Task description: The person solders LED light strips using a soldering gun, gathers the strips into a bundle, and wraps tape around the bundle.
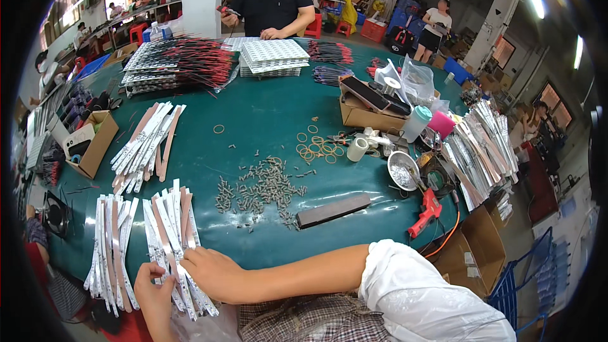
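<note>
At the table's near left edge lies a bundle of narrow white and pinkish LED strips, fanned out at its ends. My right hand reaches across from the right and has its fingers closed on the middle of this bundle. Against the bundle's left side is my left hand, thumb and fingers pinched together; whatever is between them is too small to make out. To the left lies a second bundle of strips, and a third strip bundle sits farther back.
Small grey metal pieces are heaped mid-table beside a dark bar. Behind lie rubber bands. A red glue gun and a metal bowl are at right. Across the table, a person stands by stacked white panels.
</note>
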{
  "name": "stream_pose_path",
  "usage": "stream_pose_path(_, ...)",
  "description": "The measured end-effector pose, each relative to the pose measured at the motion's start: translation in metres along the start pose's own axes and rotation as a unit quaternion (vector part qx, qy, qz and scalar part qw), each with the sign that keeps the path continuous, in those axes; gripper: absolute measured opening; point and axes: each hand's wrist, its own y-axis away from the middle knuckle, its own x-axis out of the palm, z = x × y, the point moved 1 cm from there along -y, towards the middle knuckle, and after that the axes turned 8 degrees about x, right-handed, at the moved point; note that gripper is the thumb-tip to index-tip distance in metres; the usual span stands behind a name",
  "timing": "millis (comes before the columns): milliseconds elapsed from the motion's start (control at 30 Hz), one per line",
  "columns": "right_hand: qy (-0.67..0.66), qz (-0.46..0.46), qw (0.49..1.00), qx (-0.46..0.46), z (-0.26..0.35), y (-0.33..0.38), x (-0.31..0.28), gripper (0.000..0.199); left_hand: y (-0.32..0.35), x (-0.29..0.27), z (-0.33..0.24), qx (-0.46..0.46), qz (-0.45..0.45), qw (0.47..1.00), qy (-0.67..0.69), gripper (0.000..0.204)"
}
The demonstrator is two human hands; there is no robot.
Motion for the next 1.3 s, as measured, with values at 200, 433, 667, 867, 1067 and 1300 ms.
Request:
stream_pose_path(200,0.163,-0.006,0.963,-0.216,-0.012,-0.011,-0.013,0.022,0.0,-0.001,0.001,0.028,-0.007,0.999,-0.04,0.031)
stream_pose_path(433,0.162,0.052,0.95,-0.261,-0.013,-0.015,-0.016,0.042,0.012,-0.01,0.024,0.08,-0.027,0.996,-0.033,0.026)
stream_pose_path(667,0.199,0.1,0.929,-0.296,0.002,-0.024,-0.026,0.051,0.009,-0.022,0.012,0.064,-0.028,0.997,-0.044,0.017)
stream_pose_path(867,0.254,0.111,0.907,-0.318,0.003,-0.033,-0.023,0.059,0.01,-0.034,0.028,0.001,-0.07,0.995,-0.065,0.016)
stream_pose_path(1067,0.268,0.146,0.894,-0.328,0.006,-0.043,-0.026,0.063,0.013,-0.036,0.037,-0.033,-0.068,0.994,-0.077,0.02)
stream_pose_path(1300,0.278,0.217,0.89,-0.29,0.016,-0.052,-0.044,0.074,0.002,-0.062,0.045,-0.012,-0.136,0.966,-0.222,0.042)
